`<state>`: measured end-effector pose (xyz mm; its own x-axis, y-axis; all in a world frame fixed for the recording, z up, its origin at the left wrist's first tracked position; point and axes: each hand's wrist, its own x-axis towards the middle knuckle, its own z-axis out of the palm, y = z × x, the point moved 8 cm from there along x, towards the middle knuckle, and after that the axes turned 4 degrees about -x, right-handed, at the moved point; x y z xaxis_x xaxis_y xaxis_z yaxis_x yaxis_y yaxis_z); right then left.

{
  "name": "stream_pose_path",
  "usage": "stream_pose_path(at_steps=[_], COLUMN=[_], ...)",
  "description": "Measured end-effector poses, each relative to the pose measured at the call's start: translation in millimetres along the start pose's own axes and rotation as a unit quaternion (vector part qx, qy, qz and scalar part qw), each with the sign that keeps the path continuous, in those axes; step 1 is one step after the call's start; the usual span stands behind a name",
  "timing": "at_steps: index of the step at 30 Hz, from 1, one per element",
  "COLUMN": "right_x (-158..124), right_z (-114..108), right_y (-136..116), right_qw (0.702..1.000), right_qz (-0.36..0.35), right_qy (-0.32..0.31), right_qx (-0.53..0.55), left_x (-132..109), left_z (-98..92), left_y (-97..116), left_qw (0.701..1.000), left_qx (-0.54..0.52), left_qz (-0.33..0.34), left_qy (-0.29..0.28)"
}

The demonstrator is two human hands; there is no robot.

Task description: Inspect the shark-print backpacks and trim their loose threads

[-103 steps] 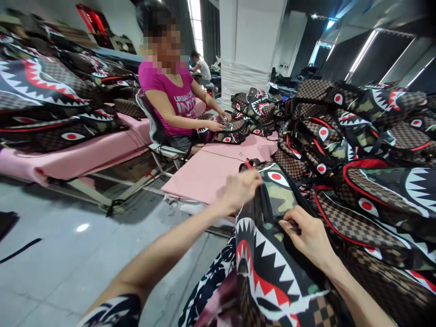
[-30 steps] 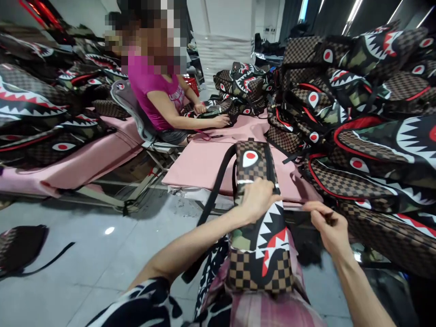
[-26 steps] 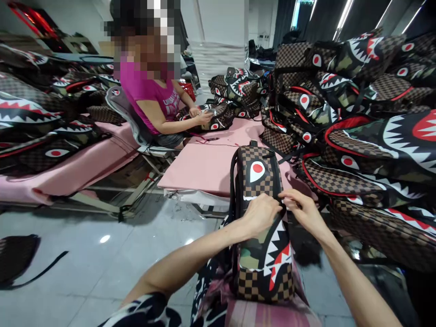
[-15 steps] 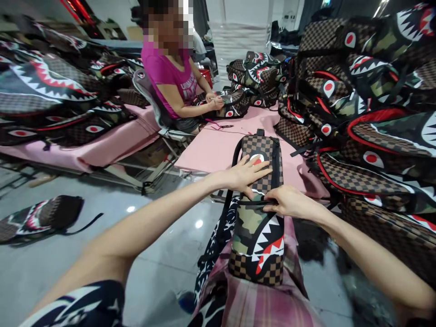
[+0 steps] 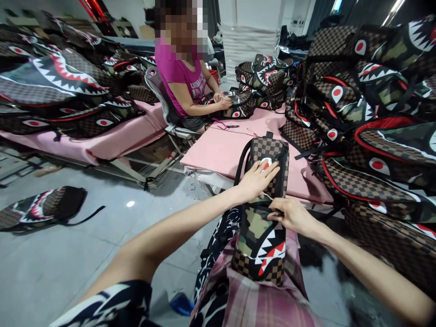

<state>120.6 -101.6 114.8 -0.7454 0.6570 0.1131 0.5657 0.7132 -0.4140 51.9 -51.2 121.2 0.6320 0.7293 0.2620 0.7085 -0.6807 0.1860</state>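
A narrow sling bag (image 5: 260, 231) with brown checks, a camouflage panel and a printed shark mouth lies across my lap, its far end on the pink table edge. My left hand (image 5: 259, 180) rests flat on the upper checked part, fingers spread beside the red-and-white eye print. Lower down, my right hand (image 5: 288, 212) pinches the edge of the camouflage pocket at its right side. The pocket mouth gapes slightly between the two hands. A black strap (image 5: 241, 163) loops along the bag's left side.
A co-worker (image 5: 185, 86) sits across the pink table (image 5: 211, 152), hands on another bag. Piled shark-print bags (image 5: 378, 168) crowd the right side, and more bags (image 5: 64, 91) cover a table at left. One bag (image 5: 44, 209) lies on the floor.
The view has shifted a little, so the scene sits further right. My right hand has drawn the pocket edge slightly, and the pocket mouth looks wider. My left hand stays on the bag.
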Motion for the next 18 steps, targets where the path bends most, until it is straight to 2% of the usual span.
stream_pose_path(at_steps=[2,3,4,5,6,8,9,10,11,13,15,16,18], right_x=[-7.3,-10.2,-12.3,-13.8,-14.8,-16.6,-18.0,-19.9,-22.4,-28.5,-35.7,-39.4,-45.8], right_z=[-1.6,-1.2,-0.2,0.9,1.7,2.2,1.7,0.6,-1.6,-7.6,-14.5,-16.6,-15.8], right_y=[-0.8,-1.2,-2.1,-3.6,-6.0,-15.2,-22.3,-31.0,-41.0,-63.5,-85.3,-93.7,-100.1], right_qw=[0.999,0.999,0.999,0.998,0.998,0.995,0.992,0.99,0.987,0.98,0.972,0.967,0.96], right_qz=[-0.004,-0.006,-0.012,-0.019,-0.029,-0.058,-0.075,-0.092,-0.11,-0.15,-0.196,-0.219,-0.245], right_qy=[0.02,0.023,0.025,0.027,0.033,0.055,0.067,0.079,0.091,0.106,0.113,0.113,0.11], right_qx=[-0.026,-0.035,-0.043,-0.049,-0.054,-0.066,-0.072,-0.076,-0.078,-0.072,-0.063,-0.064,-0.082], left_x=[-21.3,-35.8,-52.9,-69.8,-87.1,-117.2,-126.9,-132.8,-135.8,-140.0,-144.8,-146.7,-147.0], left_z=[-21.8,-28.1,-27.0,-13.3,6.4,41.9,52.3,57.9,59.8,56.1,47.0,42.8,39.2], left_y=[1.6,-1.4,-7.7,-8.8,-4.9,14.0,23.4,29.8,34.2,40.4,47.3,50.2,53.1], left_qw=[0.993,0.978,0.95,0.908,0.846,0.684,0.607,0.547,0.504,0.464,0.449,0.447,0.45], left_qx=[-0.103,-0.17,-0.242,-0.328,-0.415,-0.557,-0.601,-0.629,-0.644,-0.643,-0.633,-0.632,-0.645], left_qz=[-0.043,-0.099,-0.184,-0.26,-0.329,-0.429,-0.463,-0.488,-0.505,-0.525,-0.532,-0.535,-0.544], left_qy=[0.045,0.064,0.068,0.017,-0.056,-0.194,-0.236,-0.26,-0.276,-0.311,-0.338,-0.338,-0.292])
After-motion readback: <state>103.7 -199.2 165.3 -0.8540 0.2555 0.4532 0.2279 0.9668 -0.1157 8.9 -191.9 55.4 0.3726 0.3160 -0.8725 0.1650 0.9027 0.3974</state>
